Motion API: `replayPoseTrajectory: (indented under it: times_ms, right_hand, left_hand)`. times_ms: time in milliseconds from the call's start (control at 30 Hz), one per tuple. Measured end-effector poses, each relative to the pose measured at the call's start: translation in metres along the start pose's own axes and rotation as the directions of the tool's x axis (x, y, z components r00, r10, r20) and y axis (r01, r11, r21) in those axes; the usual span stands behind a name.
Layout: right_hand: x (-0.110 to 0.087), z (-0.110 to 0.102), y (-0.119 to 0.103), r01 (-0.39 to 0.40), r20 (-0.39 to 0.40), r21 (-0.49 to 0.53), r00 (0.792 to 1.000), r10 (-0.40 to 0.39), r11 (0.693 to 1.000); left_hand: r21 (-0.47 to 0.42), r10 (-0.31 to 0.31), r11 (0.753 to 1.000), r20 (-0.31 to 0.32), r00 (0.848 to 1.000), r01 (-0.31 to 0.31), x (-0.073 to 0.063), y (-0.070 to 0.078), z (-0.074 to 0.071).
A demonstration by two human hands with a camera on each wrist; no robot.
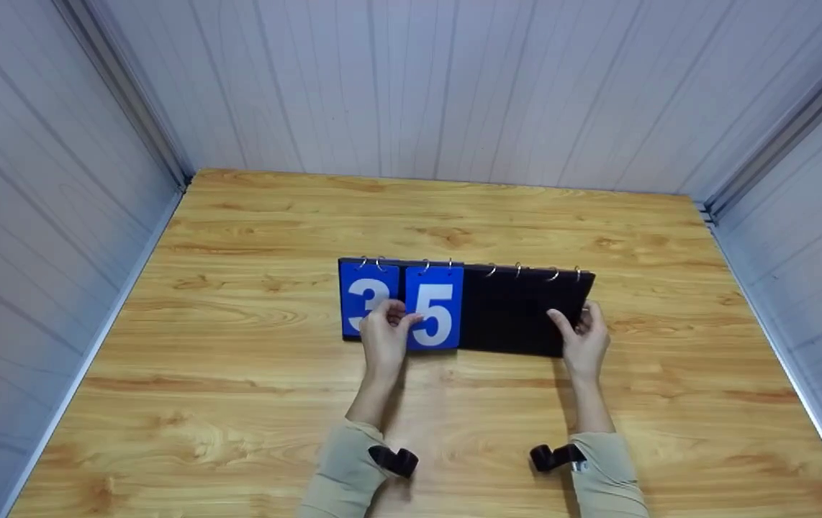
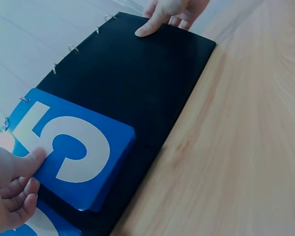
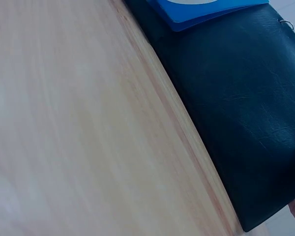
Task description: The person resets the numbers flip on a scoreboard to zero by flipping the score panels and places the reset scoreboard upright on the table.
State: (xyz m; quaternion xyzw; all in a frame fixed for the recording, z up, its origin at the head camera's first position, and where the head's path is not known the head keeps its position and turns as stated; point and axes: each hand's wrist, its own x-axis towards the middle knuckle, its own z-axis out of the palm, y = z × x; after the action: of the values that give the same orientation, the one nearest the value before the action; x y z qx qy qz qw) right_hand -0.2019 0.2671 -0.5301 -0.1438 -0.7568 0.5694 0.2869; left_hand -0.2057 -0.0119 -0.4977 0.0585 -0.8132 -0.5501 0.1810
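A black flip scoreboard (image 1: pixel 508 309) stands tilted back on the table, with metal rings along its top edge. On its left part hang two blue number cards, a white 3 card (image 1: pixel 352 288) and a white 5 card (image 1: pixel 452 306). My left hand (image 1: pixel 384 334) is at the left edge of the 5 card, its thumb on the card's face and its other fingers curled by the edge, partly covering the 3. With thumb in front and fingers behind, my right hand (image 1: pixel 585 349) grips the board's right edge. In the left wrist view, the 5 card (image 2: pixel 113 130) shows thickness like a stack.
The wood-grain table (image 1: pixel 238 403) extends around the board on all sides. White panelled walls (image 1: pixel 411 86) enclose its back, left and right. A black wrist camera (image 1: pixel 398 461) sits on the left sleeve, and another camera (image 1: pixel 551 457) on the right.
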Motion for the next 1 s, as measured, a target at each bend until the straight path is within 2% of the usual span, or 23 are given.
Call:
replayPoseTrajectory:
  times_ms: [167,533,667,800,900,1000]
  right_hand:
    - [0.000,0.000,0.000,0.000,-0.002,-0.004,1.000,0.000,1.000]
    - [0.000,-0.001,0.001,0.011,-0.002,-0.016,1.000,-0.011,1.000]
    - [0.001,0.000,0.001,0.000,-0.004,-0.028,1.000,-0.001,1.000]
    - [0.001,0.000,0.001,0.003,-0.004,-0.021,1.000,-0.003,1.000]
    - [0.000,0.000,0.001,0.009,-0.009,0.005,1.000,-0.009,1.000]
    - [0.000,0.000,0.002,0.011,-0.010,0.023,1.000,-0.011,1.000]
  left_hand:
    - [0.027,-0.009,1.000,0.022,1.000,0.008,-0.001,0.004,-0.005]
    - [0.071,-0.004,0.997,0.020,1.000,0.003,-0.010,0.013,-0.017]
    - [-0.001,0.024,1.000,0.034,0.999,-0.024,-0.015,0.015,-0.023]
    - [-0.071,0.117,0.991,0.043,0.992,-0.114,-0.020,0.014,-0.031]
    - [-0.111,0.166,0.981,0.053,0.985,-0.159,-0.020,0.013,-0.037]
    - [-0.178,0.174,0.971,0.086,0.981,-0.157,-0.019,0.012,-0.041]
